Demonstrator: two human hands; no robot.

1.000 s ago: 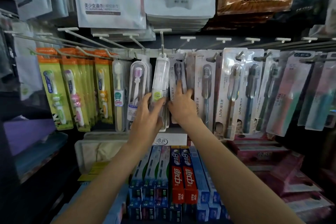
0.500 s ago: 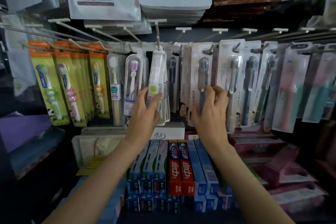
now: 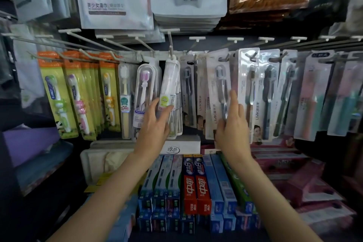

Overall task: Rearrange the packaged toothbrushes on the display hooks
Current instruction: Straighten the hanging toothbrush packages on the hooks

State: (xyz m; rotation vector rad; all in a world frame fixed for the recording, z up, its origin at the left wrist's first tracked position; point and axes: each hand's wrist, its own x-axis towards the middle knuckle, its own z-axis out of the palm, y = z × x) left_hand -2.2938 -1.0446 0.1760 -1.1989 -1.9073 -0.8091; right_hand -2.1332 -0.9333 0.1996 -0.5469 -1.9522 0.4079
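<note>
While both hands were raised to the row of display hooks [image 3: 196, 38], the person seemed to be sorting the hanging packs, and I judge this was the middle of the work, not its end. The left hand [image 3: 155, 124] held the clear toothbrush case [image 3: 170, 92], which hung tilted from the hook at the centre of the row; its fingers [image 3: 166, 111] were curled round the lower part of the case, probably to keep it steady and to stop it from swinging. Just right of this case hung dark-brush packs, and further right from it the right hand [image 3: 232, 129] held the white LMK toothbrush pack [image 3: 217, 92] near its lower end. The thumb was behind or beside the pack and I could not see it well, but the index finger [image 3: 233, 97] was stretched up along the pack's right edge, so the hand appeared to pinch the pack and to pull it away from its neighbours. This pack was a long flat card under a clear blister, with a grey-headed brush inside and the letters LMK printed along the side; it leaned to the left at its top. Far left of the clear case hung the yellow children's packs [image 3: 76, 92], untouched by either hand.
</note>
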